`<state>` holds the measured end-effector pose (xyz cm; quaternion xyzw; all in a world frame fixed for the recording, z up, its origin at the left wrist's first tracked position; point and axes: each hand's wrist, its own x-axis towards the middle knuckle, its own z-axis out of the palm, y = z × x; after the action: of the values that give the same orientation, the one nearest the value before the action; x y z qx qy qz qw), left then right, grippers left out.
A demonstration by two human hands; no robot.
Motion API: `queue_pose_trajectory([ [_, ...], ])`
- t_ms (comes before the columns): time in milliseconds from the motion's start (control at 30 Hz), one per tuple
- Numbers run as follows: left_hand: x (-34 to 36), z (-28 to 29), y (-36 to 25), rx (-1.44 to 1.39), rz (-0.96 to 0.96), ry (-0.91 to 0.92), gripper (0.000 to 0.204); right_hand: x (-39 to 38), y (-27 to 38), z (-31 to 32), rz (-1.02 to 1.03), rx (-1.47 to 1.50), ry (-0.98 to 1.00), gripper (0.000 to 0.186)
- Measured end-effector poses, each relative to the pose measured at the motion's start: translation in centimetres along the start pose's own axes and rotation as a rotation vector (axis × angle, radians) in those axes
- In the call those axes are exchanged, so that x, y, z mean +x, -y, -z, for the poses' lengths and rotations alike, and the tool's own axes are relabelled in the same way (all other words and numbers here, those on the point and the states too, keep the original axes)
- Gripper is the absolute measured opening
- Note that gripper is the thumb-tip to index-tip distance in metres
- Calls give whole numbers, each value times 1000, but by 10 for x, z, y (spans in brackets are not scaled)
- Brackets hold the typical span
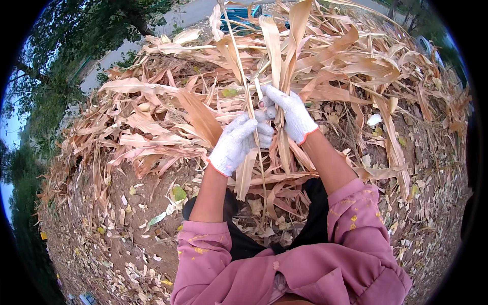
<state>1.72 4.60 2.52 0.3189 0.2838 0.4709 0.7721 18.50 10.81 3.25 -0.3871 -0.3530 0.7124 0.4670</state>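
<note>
White knit gloves with orange cuffs cover both my hands, which are close together in front of me. My left hand (239,138) is closed around a thin, pale dry corn stalk (240,66) that runs from the top of the view down between my knees. Just to its right and slightly farther away, my right hand (288,113) grips a dry corn stalk with long tan leaves (292,43) rising above it. The fingertips of both hands nearly meet between the stalks. Whether an ear of corn sits behind the fingers I cannot tell.
A wide heap of dry corn stalks and husks (147,117) spreads across the ground ahead. Behind it stands a blue crate (239,18). Fallen leaves litter the brown soil (127,234) around me. Green trees (66,56) and a grey path (109,61) lie beyond at left.
</note>
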Motion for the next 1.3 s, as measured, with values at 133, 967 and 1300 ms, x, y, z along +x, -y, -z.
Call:
queue_pose_trajectory([
  [133, 1, 3, 11, -22, 33, 28, 30, -3, 2, -1, 0, 72, 34, 37],
  [967, 5, -26, 40, 202, -101, -523, 31, 13, -6, 14, -24, 35, -83, 20],
  [1300, 2, -28, 39, 233, -96, -549, 34, 7, -2, 6, -102, 134, -49, 13],
])
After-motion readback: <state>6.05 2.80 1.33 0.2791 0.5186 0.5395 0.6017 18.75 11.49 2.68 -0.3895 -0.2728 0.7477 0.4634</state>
